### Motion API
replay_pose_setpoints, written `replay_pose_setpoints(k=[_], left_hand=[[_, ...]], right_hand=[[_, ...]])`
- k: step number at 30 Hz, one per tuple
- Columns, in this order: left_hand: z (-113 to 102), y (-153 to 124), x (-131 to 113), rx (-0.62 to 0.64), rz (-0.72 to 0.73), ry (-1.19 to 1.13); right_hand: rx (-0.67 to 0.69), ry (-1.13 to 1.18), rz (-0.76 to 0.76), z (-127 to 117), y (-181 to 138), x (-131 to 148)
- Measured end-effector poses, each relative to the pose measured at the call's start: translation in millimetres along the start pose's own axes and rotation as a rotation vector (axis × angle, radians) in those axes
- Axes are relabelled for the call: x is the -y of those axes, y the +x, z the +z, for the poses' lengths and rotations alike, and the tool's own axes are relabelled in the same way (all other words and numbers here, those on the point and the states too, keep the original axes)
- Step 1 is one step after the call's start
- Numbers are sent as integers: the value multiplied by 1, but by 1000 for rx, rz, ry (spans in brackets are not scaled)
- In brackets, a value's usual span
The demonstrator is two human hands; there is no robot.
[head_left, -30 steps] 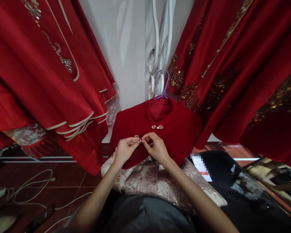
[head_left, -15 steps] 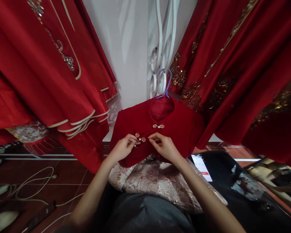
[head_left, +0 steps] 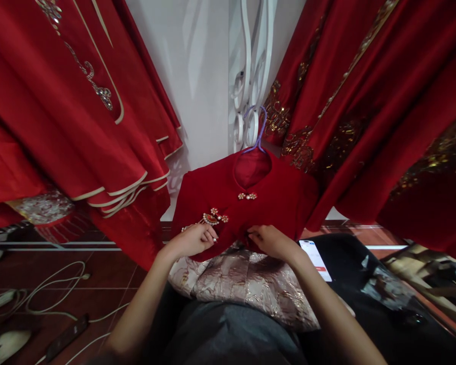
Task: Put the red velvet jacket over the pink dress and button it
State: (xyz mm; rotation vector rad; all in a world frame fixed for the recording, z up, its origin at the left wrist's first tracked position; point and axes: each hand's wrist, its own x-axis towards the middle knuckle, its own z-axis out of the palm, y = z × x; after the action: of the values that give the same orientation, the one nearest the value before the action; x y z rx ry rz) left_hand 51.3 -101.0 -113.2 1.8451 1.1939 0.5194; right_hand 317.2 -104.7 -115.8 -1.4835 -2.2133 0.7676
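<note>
Red jacket (head_left: 281, 203) on a purple hanger (head_left: 255, 137) lies over the far edge of the brocade fabric (head_left: 247, 289), neck pointing away. Pearl clasp (head_left: 247, 196) sits under the neck, and a gold brooch clasp (head_left: 213, 218) sits nearer the fabric. Left hand (head_left: 192, 241) is at the fabric's far-left edge, fingers curled together and pinching the jacket hem. Right hand (head_left: 271, 242) is at the far-right edge, fingers bent and pressed into a hem fold. Phone (head_left: 315, 259) lies just right of the fabric, cables (head_left: 53, 289) well left.
</note>
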Motion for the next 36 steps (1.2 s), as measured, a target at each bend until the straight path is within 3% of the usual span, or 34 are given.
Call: replay_pose_setpoints(k=[10, 16, 20, 22, 24, 27, 29, 31, 36], left_hand=[[7, 4, -4, -25, -74, -77], [15, 8, 0, -32, -141, -141], [18, 10, -1, -24, -165, -65], [18, 11, -1, -21, -161, -35], [19, 11, 0, -38, -163, -9], [19, 11, 0, -87, -168, 50], [19, 10, -2, -109, -167, 99], [19, 9, -3, -116, -162, 138], [17, 10, -3, -86, -212, 175]], right_hand=[[148, 169, -38, 23, 19, -20], [204, 150, -27, -6, 9, -9], [299, 290, -194, -29, -8, 16], [251, 391, -240, -27, -11, 28], [114, 396, -210, -11, -8, 37], [-108, 227, -63, 25, 2, 41], [-154, 157, 3, 43, 7, 40], [-65, 161, 2, 48, 8, 35], [403, 438, 28, 21, 5, 14]])
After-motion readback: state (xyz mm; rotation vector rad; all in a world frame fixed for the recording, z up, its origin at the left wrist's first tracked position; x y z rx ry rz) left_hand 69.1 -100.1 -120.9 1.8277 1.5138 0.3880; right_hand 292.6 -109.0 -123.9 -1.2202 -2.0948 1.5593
